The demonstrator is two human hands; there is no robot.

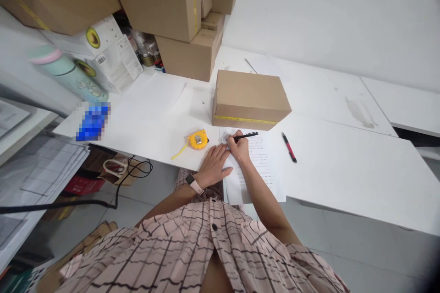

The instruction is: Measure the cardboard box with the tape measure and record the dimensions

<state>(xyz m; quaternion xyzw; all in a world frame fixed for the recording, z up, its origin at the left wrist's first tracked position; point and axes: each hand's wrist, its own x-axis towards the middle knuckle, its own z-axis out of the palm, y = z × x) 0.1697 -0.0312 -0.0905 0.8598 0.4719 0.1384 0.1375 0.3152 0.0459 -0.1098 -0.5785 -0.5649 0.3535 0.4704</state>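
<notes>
My right hand (pixel 239 149) is closed around a black pen (pixel 248 135), its tip down at the upper left of a printed sheet of paper (pixel 263 165). Flat at the sheet's left edge lies my left hand (pixel 215 165), fingers stretched out and nothing in them. A yellow tape measure (pixel 198 139) rests on the white table just left of my left hand, a short length of its tape pulled out. Directly behind the paper sits a closed cardboard box (pixel 250 96) with a yellow strip along its lower front edge.
A red and black pen (pixel 289 147) lies right of the paper. Large cardboard boxes (pixel 158 0) are stacked at the back left. A mint-green bottle (pixel 70 73) leans near white avocado-print boxes (pixel 113 62). A black cable (pixel 118 187) hangs beside the table's left front edge.
</notes>
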